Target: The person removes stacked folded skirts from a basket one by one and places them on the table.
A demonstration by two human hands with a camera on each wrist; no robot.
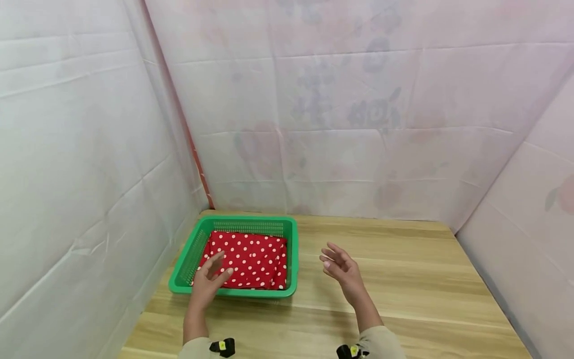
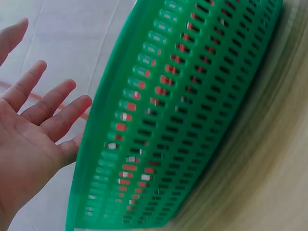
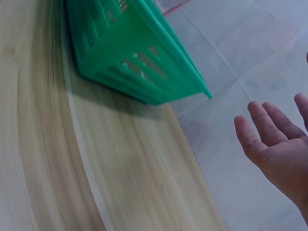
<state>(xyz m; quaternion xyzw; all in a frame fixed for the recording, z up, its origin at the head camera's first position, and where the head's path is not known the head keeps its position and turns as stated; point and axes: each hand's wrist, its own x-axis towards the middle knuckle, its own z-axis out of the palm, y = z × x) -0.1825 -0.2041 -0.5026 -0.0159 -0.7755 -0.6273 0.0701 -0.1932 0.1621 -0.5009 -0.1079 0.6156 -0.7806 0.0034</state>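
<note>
A green plastic basket (image 1: 293, 259) with perforated sides stands at the left of the wooden table. Inside it lies a folded red cloth (image 1: 251, 257) with white polka dots. My left hand (image 1: 208, 284) hovers over the basket's front left part, fingers spread and holding nothing. In the left wrist view, that same hand (image 2: 33, 130) appears beside the basket's rim (image 2: 103, 86); whether it touches cannot be told. To the right of the basket, my right hand (image 1: 345, 274) is raised above the table, its fingers loosely bent around nothing. The right wrist view shows this hand (image 3: 284, 149) apart from the basket (image 3: 130, 57).
The wood-grain table (image 1: 394, 279) extends to the right of the basket. Pale sheeting hangs as a back wall (image 1: 332, 164), a left wall (image 1: 89, 174) and a right wall (image 1: 533, 209) around it. A red strip (image 1: 197, 164) runs down the back left corner.
</note>
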